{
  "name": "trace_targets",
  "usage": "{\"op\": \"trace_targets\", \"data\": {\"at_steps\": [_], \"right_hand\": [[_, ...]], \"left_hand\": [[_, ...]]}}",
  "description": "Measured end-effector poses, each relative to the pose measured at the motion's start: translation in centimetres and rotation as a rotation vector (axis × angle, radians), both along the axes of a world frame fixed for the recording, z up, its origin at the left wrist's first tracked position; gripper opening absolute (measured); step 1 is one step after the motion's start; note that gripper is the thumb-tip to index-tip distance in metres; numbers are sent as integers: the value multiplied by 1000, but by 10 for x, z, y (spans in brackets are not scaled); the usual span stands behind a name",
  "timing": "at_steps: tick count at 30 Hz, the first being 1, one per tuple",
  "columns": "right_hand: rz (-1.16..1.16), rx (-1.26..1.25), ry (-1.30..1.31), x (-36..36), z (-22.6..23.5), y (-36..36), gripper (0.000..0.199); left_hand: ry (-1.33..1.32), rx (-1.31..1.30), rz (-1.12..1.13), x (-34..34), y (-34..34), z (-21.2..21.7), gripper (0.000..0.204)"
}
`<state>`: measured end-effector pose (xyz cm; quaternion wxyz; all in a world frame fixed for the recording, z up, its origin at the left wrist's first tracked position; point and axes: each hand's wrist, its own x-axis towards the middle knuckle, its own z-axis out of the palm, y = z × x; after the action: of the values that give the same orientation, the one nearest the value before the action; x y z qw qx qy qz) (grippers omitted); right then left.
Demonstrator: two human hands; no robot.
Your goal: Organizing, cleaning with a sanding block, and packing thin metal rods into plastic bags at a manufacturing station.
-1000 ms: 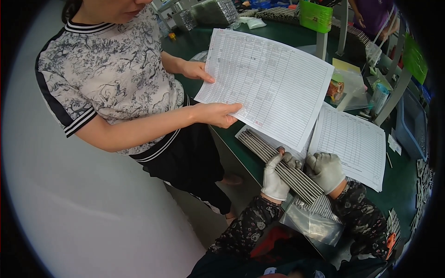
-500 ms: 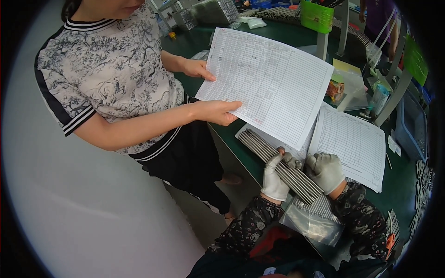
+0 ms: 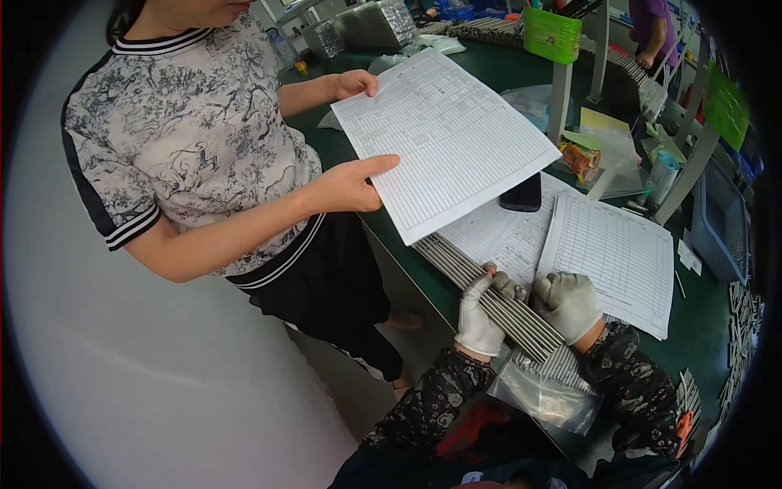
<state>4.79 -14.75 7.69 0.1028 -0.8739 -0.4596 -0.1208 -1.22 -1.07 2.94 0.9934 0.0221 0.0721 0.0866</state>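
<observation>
My left hand (image 3: 479,322), in a white glove with grey-stained fingertips, is wrapped round a bundle of thin metal rods (image 3: 528,326) that slants across the table edge. Its thumb lies over the rods. Close by on the right, my right hand (image 3: 573,306), gloved too, is curled closed beside the rods, over the lower corner of a printed form (image 3: 615,253). What its fingers hold, if anything, is hidden. Under the rods' near end lies a clear plastic bag (image 3: 544,399) with more rods (image 3: 562,365) by it.
At the left, a person (image 3: 220,138) holds a large printed sheet (image 3: 444,147) over the table with both hands. A dark phone (image 3: 522,194) lies on papers beneath it. A blue basket (image 3: 721,216), grey posts (image 3: 562,98) and scattered rods (image 3: 740,334) are at the right.
The person's sheet has shifted left and tilted, uncovering the phone and more of the papers beneath. My hands and the rods stay nearly where they were.
</observation>
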Motion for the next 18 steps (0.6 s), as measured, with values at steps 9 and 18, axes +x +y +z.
{"op": "trace_targets", "data": {"at_steps": [9,18], "right_hand": [[-9,-42,78,-8,2,-2,12],[86,135,162,6,-5,0,12]], "left_hand": [[36,26,23,-8,-3,2,9],[161,136,48,2,7,7,6]]}}
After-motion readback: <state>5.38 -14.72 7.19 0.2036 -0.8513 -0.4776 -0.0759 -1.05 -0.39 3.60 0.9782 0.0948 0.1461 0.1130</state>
